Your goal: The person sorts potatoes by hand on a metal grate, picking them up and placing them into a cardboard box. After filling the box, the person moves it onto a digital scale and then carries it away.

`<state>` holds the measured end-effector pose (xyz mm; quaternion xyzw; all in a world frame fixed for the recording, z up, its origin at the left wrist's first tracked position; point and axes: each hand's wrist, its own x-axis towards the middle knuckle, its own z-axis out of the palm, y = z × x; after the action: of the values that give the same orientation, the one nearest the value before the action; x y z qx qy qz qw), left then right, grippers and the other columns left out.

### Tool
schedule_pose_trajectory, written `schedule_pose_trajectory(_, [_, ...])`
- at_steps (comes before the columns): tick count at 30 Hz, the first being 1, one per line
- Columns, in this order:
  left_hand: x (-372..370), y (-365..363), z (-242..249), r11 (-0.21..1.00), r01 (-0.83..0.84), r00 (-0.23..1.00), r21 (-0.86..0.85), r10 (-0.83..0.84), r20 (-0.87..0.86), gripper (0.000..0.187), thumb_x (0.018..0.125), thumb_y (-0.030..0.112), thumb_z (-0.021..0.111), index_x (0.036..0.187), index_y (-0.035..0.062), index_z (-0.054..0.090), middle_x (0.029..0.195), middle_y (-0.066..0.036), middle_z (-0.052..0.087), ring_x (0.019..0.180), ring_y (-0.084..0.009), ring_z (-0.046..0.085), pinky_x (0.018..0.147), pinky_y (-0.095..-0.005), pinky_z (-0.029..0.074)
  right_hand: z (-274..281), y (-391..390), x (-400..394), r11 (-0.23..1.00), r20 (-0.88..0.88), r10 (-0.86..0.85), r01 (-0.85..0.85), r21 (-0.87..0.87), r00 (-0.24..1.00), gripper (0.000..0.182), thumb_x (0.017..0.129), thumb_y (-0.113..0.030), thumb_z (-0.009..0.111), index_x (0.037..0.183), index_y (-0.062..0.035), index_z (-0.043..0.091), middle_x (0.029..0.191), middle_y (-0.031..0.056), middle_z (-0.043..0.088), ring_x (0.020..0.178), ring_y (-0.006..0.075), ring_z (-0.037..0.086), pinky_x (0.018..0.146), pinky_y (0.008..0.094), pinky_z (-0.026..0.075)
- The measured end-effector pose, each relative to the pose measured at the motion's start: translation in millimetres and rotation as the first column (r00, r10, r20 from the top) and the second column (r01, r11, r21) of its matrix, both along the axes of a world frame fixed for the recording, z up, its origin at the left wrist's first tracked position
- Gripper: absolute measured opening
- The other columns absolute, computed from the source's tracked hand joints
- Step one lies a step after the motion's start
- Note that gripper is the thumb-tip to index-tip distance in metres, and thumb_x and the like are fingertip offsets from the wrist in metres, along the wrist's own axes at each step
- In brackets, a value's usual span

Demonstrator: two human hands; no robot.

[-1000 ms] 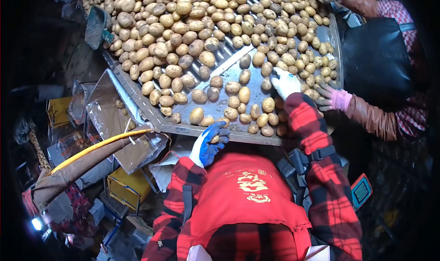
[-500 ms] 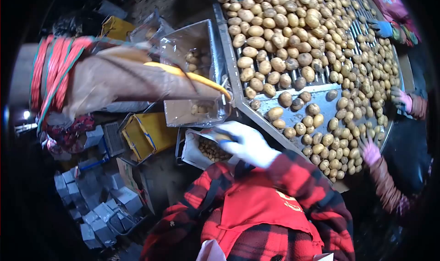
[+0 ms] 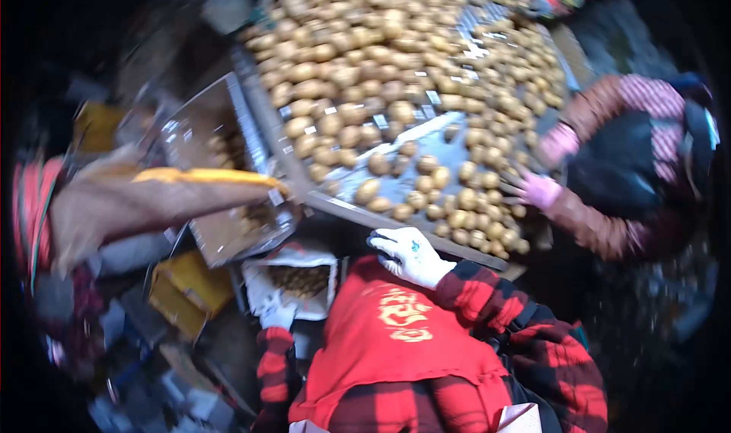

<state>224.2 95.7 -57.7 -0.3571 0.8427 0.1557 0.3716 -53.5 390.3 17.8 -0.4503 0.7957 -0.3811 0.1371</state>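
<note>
- Right now the right hand (image 3: 409,255), in a white glove, is hovering at the near metal edge of the sorting table (image 3: 396,224); its fingers are lying loosely together and slightly curled, and they are pinching nothing that shows.
- The left hand (image 3: 276,316) is hanging low beside the white sack (image 3: 293,279), which is sitting open just below the table's near-left corner; blur is hiding its fingers, so I cannot tell whether they are spread or closed.
- Potatoes (image 3: 415,199) are lying scattered on the bare sheet just beyond the right hand, and thickly heaped farther up the table.
- Judging by their look, these are handling as firm, rounded, fairly light pieces with dry, dusty skin; one is fitting a cupped palm, and a grip around the middle seems safest, since they are likely rolling freely on the metal.
- A co-worker's pink-gloved hand (image 3: 539,190) is working the table's right edge, well apart from the white glove.
- Yellow characters are showing on the red apron (image 3: 381,342), but blur is keeping them from being read; no brand is legible anywhere.
</note>
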Motion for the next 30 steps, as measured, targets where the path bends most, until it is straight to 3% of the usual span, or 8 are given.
schedule_pose_trajectory(2, [0,-19,-25,0.971,-0.044,0.968,0.234,0.099,-0.229,0.050,0.091,0.032,0.062,0.136,0.0094,0.061,0.121,-0.019,0.069,0.110,-0.0372,0.066,0.095,-0.0452,0.053,2,31,-5,0.983,-0.070,-0.151,0.157,0.097,0.986,0.039,0.079,-0.013,0.072,0.116,-0.0043,0.064,0.114,0.0154,0.064,0.101,0.0366,0.063,0.088,0.0462,0.052])
schedule_pose_trajectory(4, [-56,-7,15,0.545,-0.365,0.806,0.755,0.590,-0.037,0.040,0.096,0.021,0.061,0.133,0.0048,0.062,0.119,-0.015,0.069,0.109,-0.0280,0.068,0.095,-0.0382,0.053,5,36,-16,0.950,-0.226,-0.235,0.273,0.151,0.945,0.041,0.081,-0.015,0.071,0.120,-0.0067,0.062,0.121,0.0140,0.061,0.114,0.0359,0.058,0.098,0.0497,0.046])
schedule_pose_trajectory(8, [-186,67,87,0.446,-0.017,0.713,0.895,0.633,-0.302,0.032,0.098,0.015,0.058,0.126,0.0009,0.065,0.117,-0.014,0.071,0.107,-0.0228,0.068,0.096,-0.0355,0.051,-45,21,-24,0.948,-0.313,-0.155,0.231,0.220,0.937,0.048,0.085,-0.026,0.068,0.131,-0.0134,0.058,0.132,0.0097,0.058,0.130,0.0342,0.049,0.114,0.0584,0.033])
schedule_pose_trajectory(14, [-290,112,53,0.760,0.506,0.584,0.408,0.046,-0.810,0.028,0.095,0.014,0.059,0.119,0.0030,0.068,0.112,-0.016,0.071,0.108,-0.0315,0.067,0.097,-0.0388,0.050,-58,129,-42,0.756,-0.407,-0.280,0.461,0.464,0.869,0.050,0.086,-0.028,0.066,0.135,-0.0182,0.059,0.142,0.0089,0.053,0.140,0.0394,0.039,0.118,0.0607,0.025])
schedule_pose_trajectory(18, [-313,120,29,0.863,0.434,0.494,0.257,0.010,-0.870,0.029,0.094,0.009,0.058,0.121,0.0016,0.068,0.109,-0.014,0.072,0.099,-0.0255,0.070,0.090,-0.0367,0.053,-49,187,-36,0.685,-0.352,-0.396,0.528,0.501,0.848,0.052,0.085,-0.027,0.067,0.136,-0.0169,0.059,0.144,0.0095,0.052,0.138,0.0432,0.039,0.117,0.0607,0.025])
schedule_pose_trajectory(21, [-315,118,2,0.791,0.112,0.528,0.601,0.465,-0.710,0.031,0.096,0.010,0.058,0.124,0.0013,0.067,0.112,-0.016,0.072,0.097,-0.0251,0.071,0.086,-0.0352,0.054,-28,159,-45,0.615,-0.461,-0.484,0.663,0.426,0.744,0.049,0.080,-0.024,0.067,0.128,-0.0148,0.062,0.139,0.0135,0.053,0.131,0.0411,0.045,0.113,0.0589,0.029])
schedule_pose_trajectory(25, [-314,122,6,0.945,0.282,0.403,0.168,0.043,-0.914,0.030,0.094,0.008,0.061,0.122,0.0037,0.069,0.108,-0.016,0.073,0.098,-0.0291,0.071,0.087,-0.0382,0.055,-33,63,-99,0.920,-0.359,-0.269,0.349,0.181,0.894,0.058,0.076,-0.026,0.073,0.131,-0.0143,0.058,0.144,0.0158,0.049,0.136,0.0411,0.042,0.114,0.0573,0.032])
schedule_pose_trajectory(30, [-310,120,12,0.955,0.275,0.415,0.111,-0.014,-0.910,0.031,0.095,0.011,0.056,0.123,0.0045,0.068,0.113,-0.016,0.071,0.105,-0.0326,0.068,0.092,-0.0414,0.052,-45,86,-104,0.858,-0.203,-0.451,0.485,0.168,0.869,0.054,0.078,-0.019,0.072,0.131,-0.0133,0.060,0.144,0.0194,0.050,0.131,0.0398,0.048,0.113,0.0549,0.034])
